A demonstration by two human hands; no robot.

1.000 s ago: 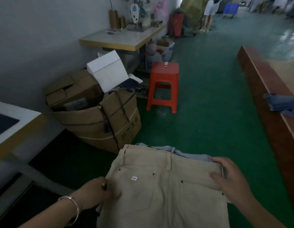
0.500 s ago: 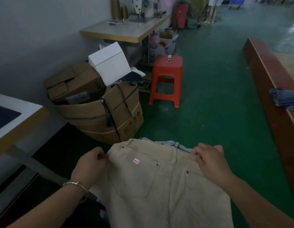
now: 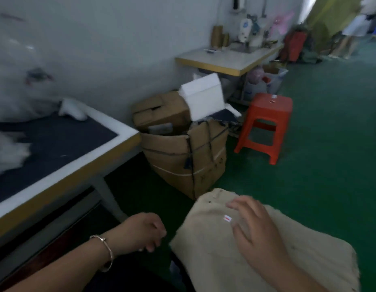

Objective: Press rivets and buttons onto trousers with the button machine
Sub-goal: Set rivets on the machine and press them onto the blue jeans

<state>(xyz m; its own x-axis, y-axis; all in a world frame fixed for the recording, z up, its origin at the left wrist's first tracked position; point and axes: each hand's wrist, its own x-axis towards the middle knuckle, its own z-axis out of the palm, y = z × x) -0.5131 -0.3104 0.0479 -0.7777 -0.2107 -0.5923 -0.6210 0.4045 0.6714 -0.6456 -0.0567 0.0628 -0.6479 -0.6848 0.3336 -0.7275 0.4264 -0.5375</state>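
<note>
Beige trousers (image 3: 206,239) lie folded at the bottom right, back side up, with a small red-and-white tag on the pocket. My right hand (image 3: 254,226) rests flat on them with fingers spread near the tag. My left hand (image 3: 143,230), with a silver bracelet on the wrist, hovers just left of the trousers with fingers loosely curled and holds nothing. No button machine is in view.
A table with a dark top and white-yellow rim (image 3: 111,148) stands at the left, with white stuffing on it. Cardboard boxes (image 3: 183,157) sit ahead, a red plastic stool (image 3: 267,119) beyond them, and a sewing table (image 3: 229,60) against the wall. Green floor lies to the right.
My view has swung left. My left hand has let go of the trousers' waistband and moved off to the left. My right hand now lies flat on the trousers.
</note>
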